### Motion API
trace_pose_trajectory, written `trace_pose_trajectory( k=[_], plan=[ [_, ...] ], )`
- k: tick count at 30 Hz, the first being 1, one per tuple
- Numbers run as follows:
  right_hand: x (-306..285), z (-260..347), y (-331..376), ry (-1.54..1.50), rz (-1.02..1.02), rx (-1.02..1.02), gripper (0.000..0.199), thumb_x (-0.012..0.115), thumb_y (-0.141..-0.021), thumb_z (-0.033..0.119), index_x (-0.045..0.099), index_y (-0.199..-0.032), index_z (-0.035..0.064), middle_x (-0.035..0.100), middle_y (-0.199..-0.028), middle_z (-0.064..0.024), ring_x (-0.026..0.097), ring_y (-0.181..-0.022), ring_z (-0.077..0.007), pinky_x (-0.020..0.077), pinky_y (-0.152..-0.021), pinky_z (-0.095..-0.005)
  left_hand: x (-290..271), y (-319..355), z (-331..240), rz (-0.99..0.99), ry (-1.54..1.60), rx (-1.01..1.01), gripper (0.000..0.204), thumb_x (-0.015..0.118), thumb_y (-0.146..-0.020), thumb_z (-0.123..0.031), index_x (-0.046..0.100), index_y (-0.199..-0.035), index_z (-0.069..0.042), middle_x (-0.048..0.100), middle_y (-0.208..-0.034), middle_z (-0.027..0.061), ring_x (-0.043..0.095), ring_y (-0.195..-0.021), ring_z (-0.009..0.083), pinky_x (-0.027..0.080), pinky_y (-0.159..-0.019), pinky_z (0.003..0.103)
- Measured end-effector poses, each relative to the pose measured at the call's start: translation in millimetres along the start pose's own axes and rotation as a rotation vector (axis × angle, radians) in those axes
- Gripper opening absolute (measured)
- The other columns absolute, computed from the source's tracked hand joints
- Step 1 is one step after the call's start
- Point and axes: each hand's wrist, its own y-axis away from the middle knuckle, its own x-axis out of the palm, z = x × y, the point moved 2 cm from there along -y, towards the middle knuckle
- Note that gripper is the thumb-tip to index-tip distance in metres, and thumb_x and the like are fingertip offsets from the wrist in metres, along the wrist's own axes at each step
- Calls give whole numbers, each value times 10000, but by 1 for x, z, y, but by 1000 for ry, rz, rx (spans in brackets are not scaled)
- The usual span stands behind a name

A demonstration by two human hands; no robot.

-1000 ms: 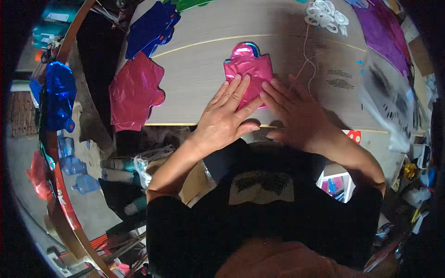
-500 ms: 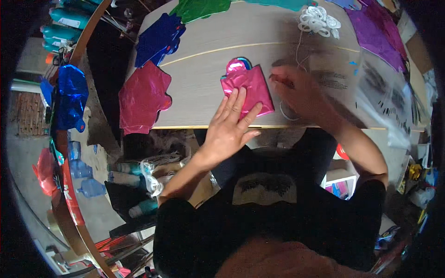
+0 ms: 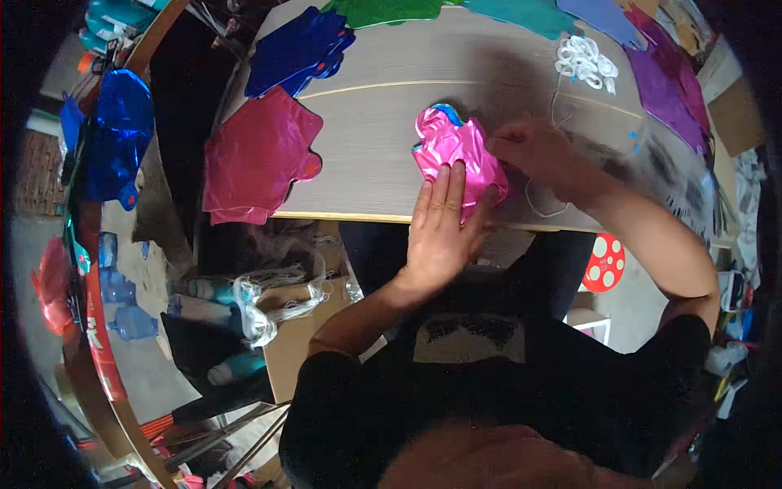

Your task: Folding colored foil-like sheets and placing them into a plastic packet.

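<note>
A folded pink foil balloon point(image 3: 454, 145) lies on the table in front of me, with a bit of blue and teal showing at its far edge. My left hand point(image 3: 442, 232) lies on its near part, fingers stretched out and pressing it down. On the right, my right hand point(image 3: 542, 155) is in shadow, its fingers bunched together by the balloon's right edge. What those fingers hold, if anything, is hidden. A thin white string point(image 3: 555, 106) runs from a white heap of ribbon point(image 3: 586, 63) toward the right hand, and a loop shows below that wrist.
Flat foil balloons ring the table point(image 3: 371, 122): pink point(image 3: 257, 159), dark blue point(image 3: 293, 53), green point(image 3: 387, 10), teal point(image 3: 521, 16) and purple point(image 3: 664, 90). Clear plastic lies right of my right arm. A cardboard box point(image 3: 297, 338) with white string stands below left. A red white-dotted disc point(image 3: 604, 265) sits below right.
The view has shifted a little. My right hand has come closer to the balloon's right edge. The pink foil looks more crumpled, and my left hand still rests on it.
</note>
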Motion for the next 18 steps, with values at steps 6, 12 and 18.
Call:
trace_pose_trajectory(
  k=[6,12,18],
  plan=[
    [-10,25,-6,-358,297,390,287,645,-930,331,708,-1018,65,662,-821,-11,549,-694,-99,458,-632,-269,12,0,3,-75,3,-37,637,705,-785,-391,541,-1376,-218,348,-1502,270,312,-1414,419,302,-1111,550],
    [-2,12,-5,-382,295,258,277,659,-923,318,700,-1045,73,671,-871,-4,582,-729,-137,490,-673,-311,10,0,6,-80,109,5,675,718,-793,-417,513,-1390,-178,305,-1520,274,318,-1394,448,303,-1100,569],
    [8,42,42,19,-164,-9,271,692,-893,264,696,-1062,52,693,-994,-100,646,-922,-197,513,-827,-329,-44,16,32,-545,605,-507,971,881,-644,-109,368,-1459,10,345,-1485,248,548,-1089,302,471,-932,392]
  ],
)
